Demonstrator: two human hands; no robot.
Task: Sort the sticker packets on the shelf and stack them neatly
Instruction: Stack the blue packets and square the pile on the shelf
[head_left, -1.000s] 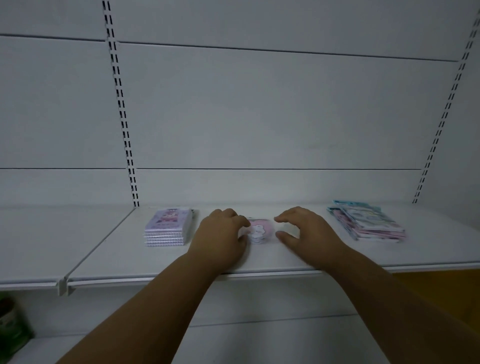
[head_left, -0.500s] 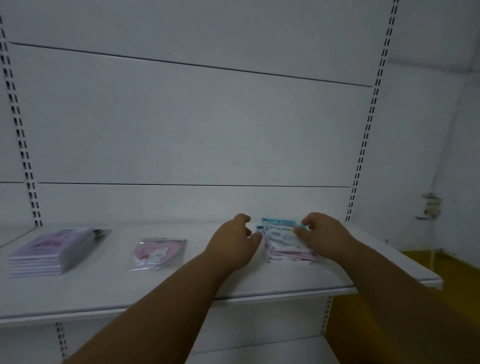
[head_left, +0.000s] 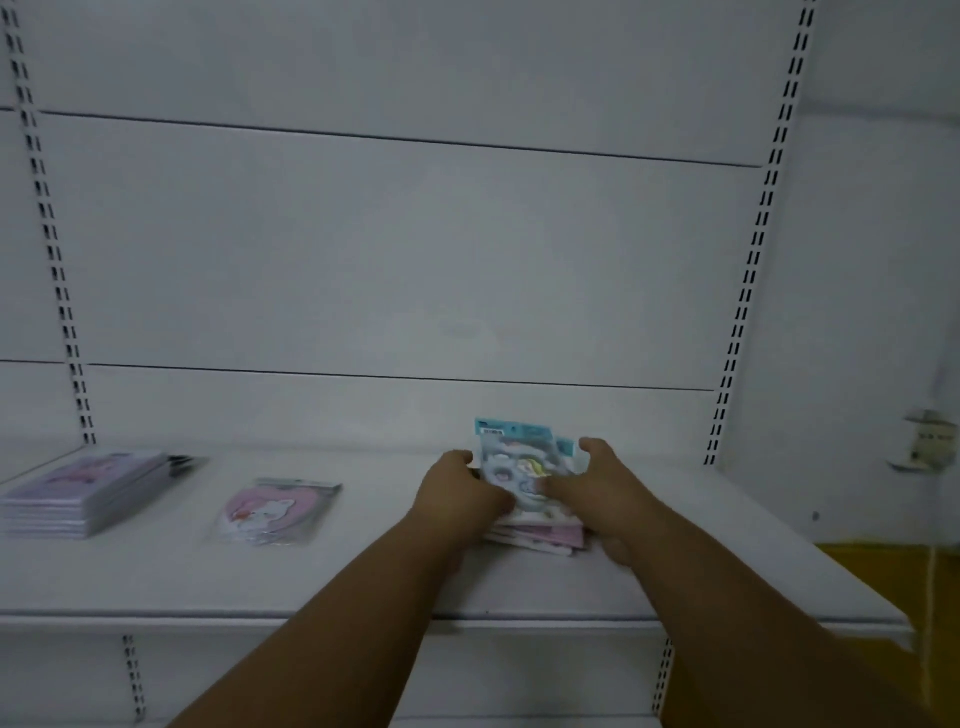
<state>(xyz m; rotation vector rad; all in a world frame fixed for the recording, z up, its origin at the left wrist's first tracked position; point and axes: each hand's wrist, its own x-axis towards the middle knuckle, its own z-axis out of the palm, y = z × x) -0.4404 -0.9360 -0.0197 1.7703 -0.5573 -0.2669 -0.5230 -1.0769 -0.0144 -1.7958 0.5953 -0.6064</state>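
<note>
A loose pile of sticker packets (head_left: 524, 478), blue-topped above and pink below, lies on the white shelf (head_left: 363, 571) right of centre. My left hand (head_left: 457, 493) grips its left edge and my right hand (head_left: 597, 493) grips its right edge, thumb on top. The upper packets are tilted up between the two hands. A single pink heart packet (head_left: 275, 512) lies flat to the left. Further left sits a neat stack of lilac packets (head_left: 83, 493).
White back panels with slotted uprights (head_left: 748, 291) rise behind the shelf. The shelf's right end (head_left: 883, 608) borders a yellow floor patch. A small fitting (head_left: 930, 441) hangs on the right wall. A lower shelf shows beneath.
My hands left the pink heart packet and moved right to the loose pile. Both hands now grip it and the top packets are raised.
</note>
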